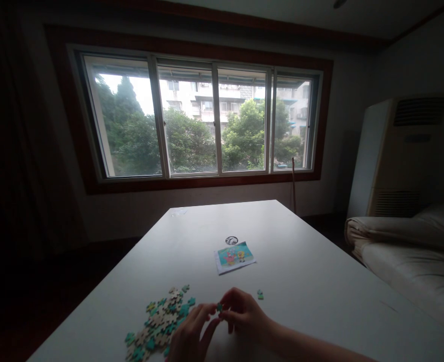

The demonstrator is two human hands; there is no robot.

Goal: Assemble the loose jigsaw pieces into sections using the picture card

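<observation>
A small dark green jigsaw piece is held upright just above the white table. My right hand pinches it between thumb and fingers. From the other side, my left hand has its thumb and fingertips closed in on the same piece. A loose heap of jigsaw pieces, some teal or green and some showing pale backs, lies beside my left hand. Beyond my right hand sit a couple of green pieces that look joined. Farther up the table rests a picture sheet with cartoon figures on teal.
Behind the picture sheet is a round black-and-white mark or disc. A thin clear item lies at the table's far left corner. To the right stand a pale sofa and a tall air conditioner. A wide window faces me.
</observation>
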